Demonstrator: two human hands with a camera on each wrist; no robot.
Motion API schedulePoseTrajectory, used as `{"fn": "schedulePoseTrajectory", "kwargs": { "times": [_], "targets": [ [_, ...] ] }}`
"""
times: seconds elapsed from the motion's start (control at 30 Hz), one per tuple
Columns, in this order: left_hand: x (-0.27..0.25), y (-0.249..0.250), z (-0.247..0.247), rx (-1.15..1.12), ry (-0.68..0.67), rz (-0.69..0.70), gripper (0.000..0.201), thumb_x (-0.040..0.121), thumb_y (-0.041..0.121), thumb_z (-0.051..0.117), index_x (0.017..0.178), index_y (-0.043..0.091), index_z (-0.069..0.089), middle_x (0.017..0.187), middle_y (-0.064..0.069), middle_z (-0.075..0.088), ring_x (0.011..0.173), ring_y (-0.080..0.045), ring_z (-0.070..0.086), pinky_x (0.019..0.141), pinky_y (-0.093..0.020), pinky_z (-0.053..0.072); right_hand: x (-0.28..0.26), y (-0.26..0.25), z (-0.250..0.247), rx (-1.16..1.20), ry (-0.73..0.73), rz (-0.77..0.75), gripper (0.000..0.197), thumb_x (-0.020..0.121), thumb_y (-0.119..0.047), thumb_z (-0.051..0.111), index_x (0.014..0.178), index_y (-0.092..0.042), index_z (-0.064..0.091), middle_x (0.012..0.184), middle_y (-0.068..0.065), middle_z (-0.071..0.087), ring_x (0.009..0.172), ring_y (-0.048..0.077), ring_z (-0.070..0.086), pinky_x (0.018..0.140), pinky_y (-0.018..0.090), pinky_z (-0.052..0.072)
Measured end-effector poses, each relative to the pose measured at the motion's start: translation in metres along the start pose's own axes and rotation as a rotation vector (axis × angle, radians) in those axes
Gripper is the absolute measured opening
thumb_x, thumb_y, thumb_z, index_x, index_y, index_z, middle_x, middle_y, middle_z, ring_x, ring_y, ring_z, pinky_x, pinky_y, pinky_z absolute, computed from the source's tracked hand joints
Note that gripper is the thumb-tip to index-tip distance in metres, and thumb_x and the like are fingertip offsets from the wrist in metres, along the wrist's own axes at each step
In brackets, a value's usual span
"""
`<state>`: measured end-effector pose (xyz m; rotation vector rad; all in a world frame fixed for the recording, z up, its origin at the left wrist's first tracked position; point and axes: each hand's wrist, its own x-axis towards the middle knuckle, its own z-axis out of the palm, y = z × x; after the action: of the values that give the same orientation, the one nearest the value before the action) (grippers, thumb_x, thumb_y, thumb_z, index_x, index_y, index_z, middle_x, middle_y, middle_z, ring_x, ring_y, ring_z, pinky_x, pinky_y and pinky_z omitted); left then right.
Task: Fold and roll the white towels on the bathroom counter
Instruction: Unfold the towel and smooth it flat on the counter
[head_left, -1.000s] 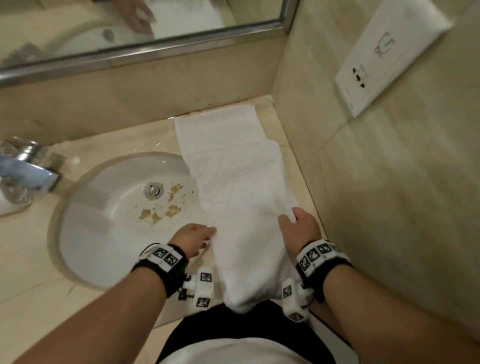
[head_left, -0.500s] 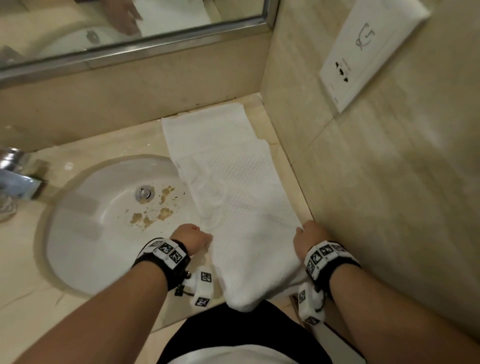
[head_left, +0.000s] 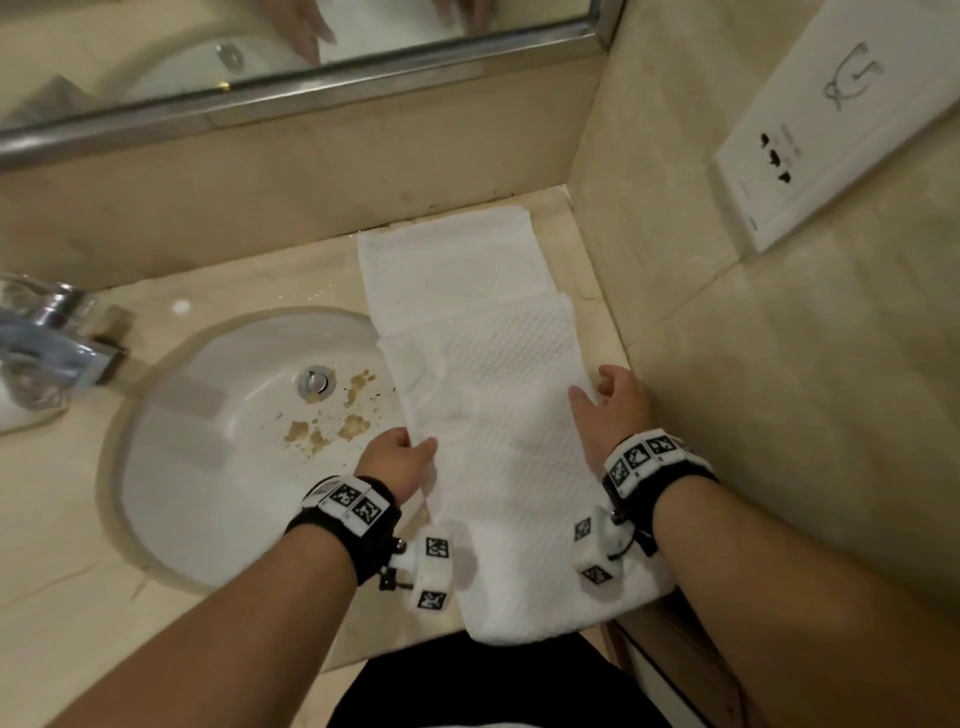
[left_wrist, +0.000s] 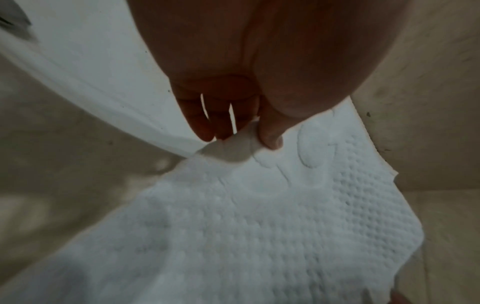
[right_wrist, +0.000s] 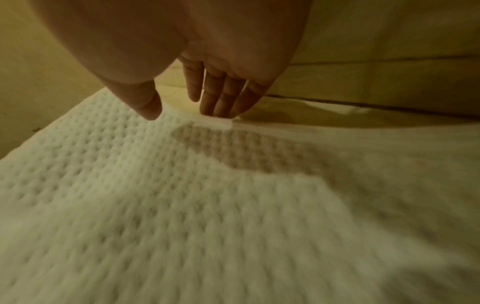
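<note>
A chrome faucet (head_left: 47, 332) stands at the far left of the beige bench (head_left: 62, 587). Next to it lies a white oval sink (head_left: 171, 467), with brown residue (head_left: 332, 426) near its drain (head_left: 314, 381). The left hand (head_left: 397, 460) pinches the left edge of the white towel (head_left: 498, 395) between thumb and fingertips (left_wrist: 270, 139), at the sink's right rim. The towel lies folded in a long strip on the bench, running from the back wall to the front edge, where its near end hangs over. The right hand (head_left: 615, 410) is released, its fingers (right_wrist: 221, 96) straight and touching the towel's right edge, thumb over the waffle weave. A white socket plate (head_left: 831, 119) sits on the right wall.
</note>
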<state>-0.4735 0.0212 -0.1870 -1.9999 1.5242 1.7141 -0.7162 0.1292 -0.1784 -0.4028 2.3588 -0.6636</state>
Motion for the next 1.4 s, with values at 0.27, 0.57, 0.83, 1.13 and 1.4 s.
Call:
{"fn": "schedulePoseTrajectory", "kwargs": {
  "times": [0.27,0.57,0.83,1.13,1.4],
  "targets": [
    [0.003,-0.004,-0.005,-0.103,0.035,-0.013,0.021,0.098,0.033,0.059,0.101,0.015,0.07,0.098,-0.009,0.075,0.096,-0.033,0.069,0.097,-0.053,0.055,0.02,-0.004,0.008,-0.062,-0.18,-0.005,0.051,0.069,-0.062,0.067,0.104,-0.025,0.065,0.103,-0.004,0.066,0.082,0.015,0.066,0.079,0.036,0.059],
    [0.03,0.012,-0.011,-0.248,0.079,-0.041,0.018,0.087,0.039,0.066,0.091,0.023,0.073,0.094,-0.006,0.078,0.093,-0.033,0.073,0.091,-0.057,0.058,0.028,-0.009,0.006,0.11,-0.199,0.027,0.026,0.089,-0.043,0.07,0.1,-0.021,0.062,0.091,-0.006,0.069,0.077,0.01,0.064,0.072,0.027,0.053],
    [0.046,0.072,-0.036,-0.509,0.085,0.094,0.015,0.096,0.023,0.067,0.11,0.019,0.07,0.101,-0.008,0.076,0.088,-0.025,0.071,0.084,-0.04,0.058,0.046,-0.058,-0.024,0.08,-0.072,-0.171,0.018,0.097,-0.034,0.062,0.096,-0.017,0.067,0.081,-0.004,0.066,0.074,0.014,0.06,0.055,0.013,0.043],
    [0.037,0.064,-0.049,-0.131,0.194,0.002,0.076,0.07,0.059,0.08,0.128,0.016,0.055,0.116,-0.005,0.063,0.099,-0.025,0.062,0.092,-0.043,0.053,0.028,-0.033,-0.014,-0.053,0.0,0.035,0.022,0.095,-0.033,0.048,0.099,-0.016,0.063,0.09,0.002,0.067,0.084,0.027,0.064,0.075,0.032,0.05],
    [-0.012,-0.027,-0.011,0.101,-0.206,-0.137,0.04,0.083,0.049,0.079,0.084,0.014,0.06,0.088,-0.006,0.068,0.084,-0.025,0.065,0.081,-0.039,0.052,-0.054,0.054,-0.001,-0.145,-0.018,0.108,0.033,0.091,-0.046,0.062,0.106,-0.018,0.054,0.1,-0.001,0.06,0.088,0.023,0.061,0.074,0.027,0.042]
  ]
}}
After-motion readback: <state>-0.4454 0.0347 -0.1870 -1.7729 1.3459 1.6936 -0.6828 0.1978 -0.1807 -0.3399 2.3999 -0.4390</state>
